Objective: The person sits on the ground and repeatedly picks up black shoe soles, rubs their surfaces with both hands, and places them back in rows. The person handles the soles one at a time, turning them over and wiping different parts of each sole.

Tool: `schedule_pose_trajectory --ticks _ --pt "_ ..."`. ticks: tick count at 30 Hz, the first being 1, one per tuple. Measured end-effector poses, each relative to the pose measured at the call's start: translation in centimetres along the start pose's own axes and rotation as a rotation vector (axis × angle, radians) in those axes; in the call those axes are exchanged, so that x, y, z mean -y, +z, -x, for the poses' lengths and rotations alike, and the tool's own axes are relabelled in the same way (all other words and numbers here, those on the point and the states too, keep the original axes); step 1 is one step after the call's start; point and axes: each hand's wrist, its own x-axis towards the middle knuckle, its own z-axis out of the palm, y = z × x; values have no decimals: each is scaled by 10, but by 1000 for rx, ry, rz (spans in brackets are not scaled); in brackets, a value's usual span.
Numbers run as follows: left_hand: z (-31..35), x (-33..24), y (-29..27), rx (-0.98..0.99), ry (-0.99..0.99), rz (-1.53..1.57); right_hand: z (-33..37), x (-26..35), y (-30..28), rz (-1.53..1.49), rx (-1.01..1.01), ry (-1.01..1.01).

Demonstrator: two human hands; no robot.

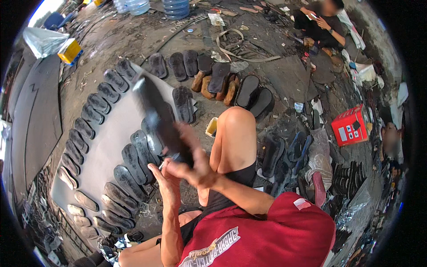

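Black, rubber-looking sole [155, 102], blurred by motion, slants up over the pale sheet [111, 133], its lower end among the person's fingers. It looks light for its length, springy rather than rigid, smooth enough to slip a little and hardly fragile; the narrower middle or the lower end should give the surest hold. The right hand [191, 149] is wrapped around that lower part. The left hand [168, 180] is just below, fingers curled near the same end; whether it grips the sole too, I cannot tell.

Rows of dark soles [131, 162] lie on the sheet around it. Near the raised knee [238, 122] is a small yellow tub [211, 127], contents unclear. Farther right, a red box [350, 126] rests tilted; its inside is hidden. Toward the top left are a yellow carton [70, 51] and bluish plastic water jugs [176, 6], their fill uncertain.
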Motion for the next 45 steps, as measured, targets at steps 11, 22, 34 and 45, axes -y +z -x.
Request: schedule_pose_trajectory --ticks 11,22,34,45 --pt "-32 66 -130 -273 -171 49 -97 40 -373 1294 -1505 178" --pt "-79 -14 -348 -1121 410 309 -96 -30 -394 1618 -1212 307" --pt "-102 15 -640 -1655 -254 -878 -62 58 -408 2092 -1184 -188" --pt "-106 -9 -648 -1604 -23 -836 -97 144 -284 1777 -971 -404"
